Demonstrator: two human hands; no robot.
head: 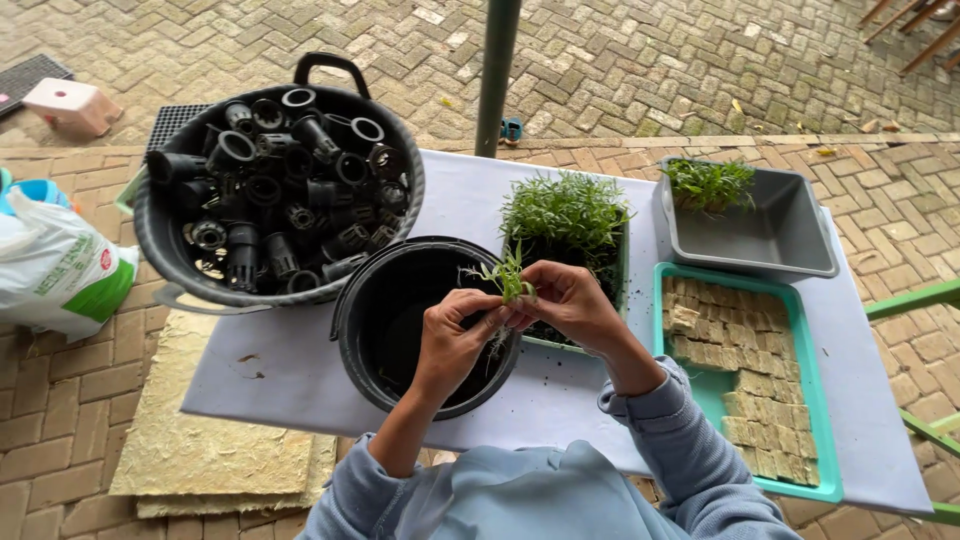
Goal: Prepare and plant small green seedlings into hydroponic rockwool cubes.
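My left hand (pixel 452 342) and my right hand (pixel 568 304) meet over the rim of an empty black bucket (pixel 352 310). Together they pinch a small green seedling (pixel 509 279) whose pale roots hang down between the fingers. Just behind the hands stands a tray packed with green seedlings (pixel 565 212).
A large grey tub (pixel 160 245) full of black net pots (pixel 280 190) sits at the left on the white table (pixel 280 370). At the right lie a teal tray (pixel 815 400) of beige cubes and a grey bin (pixel 780 235) holding some seedlings. A green pole (pixel 497 70) rises behind.
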